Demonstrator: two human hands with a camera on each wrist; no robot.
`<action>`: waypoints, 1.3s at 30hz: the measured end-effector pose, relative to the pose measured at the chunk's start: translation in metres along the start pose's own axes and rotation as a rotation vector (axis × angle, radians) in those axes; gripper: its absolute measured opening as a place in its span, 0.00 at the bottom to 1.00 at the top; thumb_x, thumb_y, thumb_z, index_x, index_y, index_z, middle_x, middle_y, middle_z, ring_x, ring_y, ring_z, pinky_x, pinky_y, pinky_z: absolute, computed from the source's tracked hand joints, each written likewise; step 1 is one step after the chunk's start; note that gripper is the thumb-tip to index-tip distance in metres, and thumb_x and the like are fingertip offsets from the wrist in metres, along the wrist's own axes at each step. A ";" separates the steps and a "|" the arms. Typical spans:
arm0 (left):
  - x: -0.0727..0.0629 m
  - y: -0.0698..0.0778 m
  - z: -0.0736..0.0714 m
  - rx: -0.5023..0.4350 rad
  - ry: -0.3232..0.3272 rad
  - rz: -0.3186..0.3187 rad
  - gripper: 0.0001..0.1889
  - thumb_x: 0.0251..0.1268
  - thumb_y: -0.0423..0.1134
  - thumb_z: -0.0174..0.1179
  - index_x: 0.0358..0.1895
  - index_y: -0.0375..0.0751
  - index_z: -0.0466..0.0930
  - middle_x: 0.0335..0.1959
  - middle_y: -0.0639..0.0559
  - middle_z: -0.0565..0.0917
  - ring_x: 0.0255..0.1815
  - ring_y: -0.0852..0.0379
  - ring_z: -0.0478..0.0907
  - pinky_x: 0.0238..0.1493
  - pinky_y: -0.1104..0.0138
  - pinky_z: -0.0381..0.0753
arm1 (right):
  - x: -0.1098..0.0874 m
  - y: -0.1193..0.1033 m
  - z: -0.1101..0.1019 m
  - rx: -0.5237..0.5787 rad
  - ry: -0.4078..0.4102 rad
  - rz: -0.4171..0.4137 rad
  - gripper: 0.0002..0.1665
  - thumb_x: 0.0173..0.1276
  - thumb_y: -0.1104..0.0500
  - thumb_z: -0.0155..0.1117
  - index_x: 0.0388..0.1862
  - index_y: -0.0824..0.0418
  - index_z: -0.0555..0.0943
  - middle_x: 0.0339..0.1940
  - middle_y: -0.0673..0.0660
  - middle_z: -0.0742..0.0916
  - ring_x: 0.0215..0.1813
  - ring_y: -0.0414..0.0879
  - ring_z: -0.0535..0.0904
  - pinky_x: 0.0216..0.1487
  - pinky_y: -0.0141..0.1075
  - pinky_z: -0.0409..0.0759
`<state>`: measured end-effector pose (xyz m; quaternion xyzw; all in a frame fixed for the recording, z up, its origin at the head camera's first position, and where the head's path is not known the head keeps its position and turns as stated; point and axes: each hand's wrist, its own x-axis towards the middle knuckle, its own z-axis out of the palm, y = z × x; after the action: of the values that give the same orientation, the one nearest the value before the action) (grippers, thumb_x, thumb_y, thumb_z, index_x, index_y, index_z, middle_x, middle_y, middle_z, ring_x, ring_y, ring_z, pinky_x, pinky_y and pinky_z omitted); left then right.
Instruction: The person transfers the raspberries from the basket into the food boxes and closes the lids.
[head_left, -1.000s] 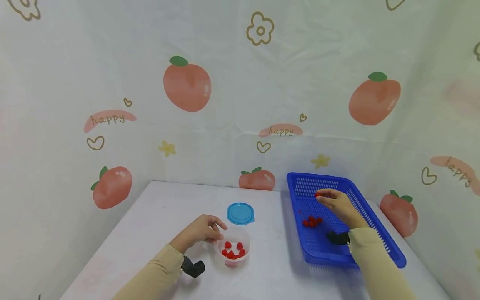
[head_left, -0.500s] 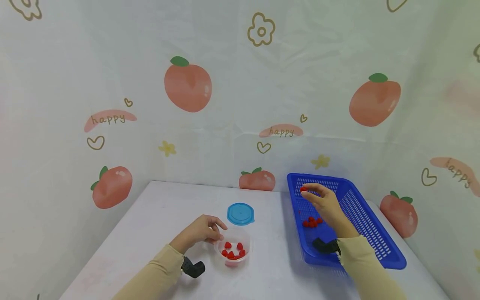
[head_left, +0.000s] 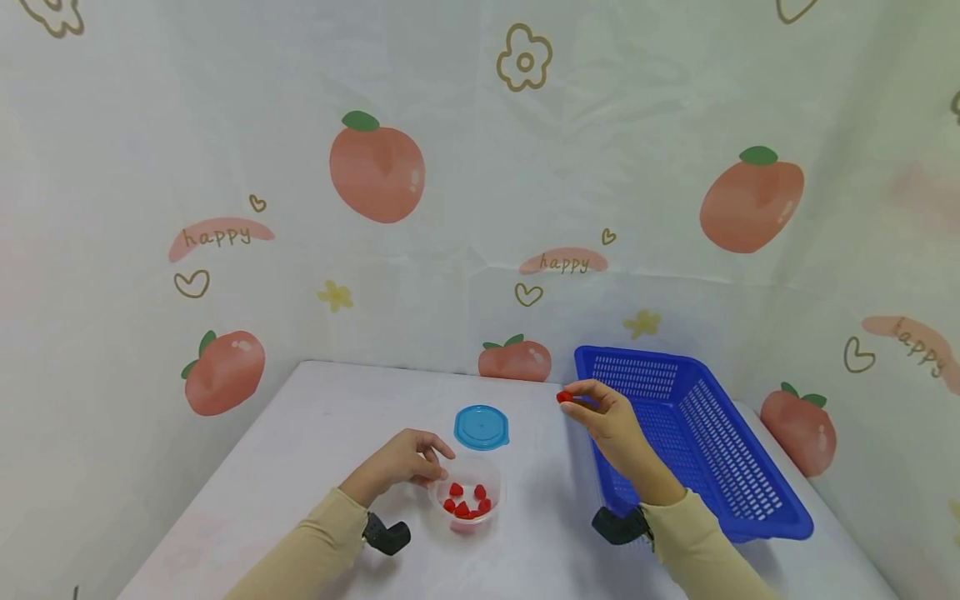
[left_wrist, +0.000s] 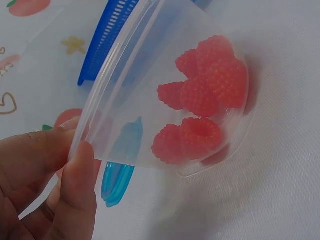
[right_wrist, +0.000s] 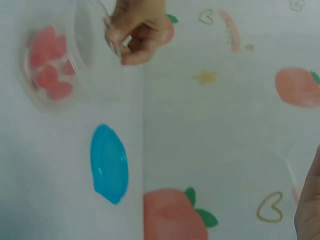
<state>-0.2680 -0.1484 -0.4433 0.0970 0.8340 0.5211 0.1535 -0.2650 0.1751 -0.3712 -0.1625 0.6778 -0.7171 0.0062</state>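
Observation:
My left hand [head_left: 405,462] pinches the rim of a clear plastic tub [left_wrist: 135,95] between thumb and finger. Several raspberries [left_wrist: 200,95] lie on the tub's bottom, as the left wrist view shows up close. Between thumb and fingertips my right hand [head_left: 611,421] holds one raspberry [head_left: 565,397] in the air, just left of the blue basket [head_left: 787,527]. In the right wrist view only part of my right hand [right_wrist: 309,205] shows at the right edge, and its raspberry is out of sight. The right forearm and hand cover the basket's left part.
A blue lid [head_left: 481,427] lies flat on the white table [head_left: 360,400] behind the tub. The basket stands at the table's right side. A white fabric backdrop [head_left: 450,292] with printed fruit hangs along the back and both sides.
My right hand has moved left, carrying the raspberry from above the basket to beyond its left rim. The left hand and the tub have stayed put.

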 end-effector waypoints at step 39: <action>0.002 -0.002 0.001 0.002 0.003 0.002 0.14 0.55 0.31 0.69 0.46 0.33 0.83 0.25 0.49 0.77 0.20 0.59 0.75 0.29 0.69 0.83 | -0.027 0.086 0.077 -0.217 -0.172 0.210 0.18 0.60 0.65 0.70 0.47 0.72 0.80 0.41 0.57 0.87 0.38 0.43 0.80 0.43 0.31 0.84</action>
<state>-0.2698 -0.1479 -0.4453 0.0971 0.8348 0.5203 0.1518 -0.2389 0.1001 -0.4592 -0.1512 0.7616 -0.6184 0.1215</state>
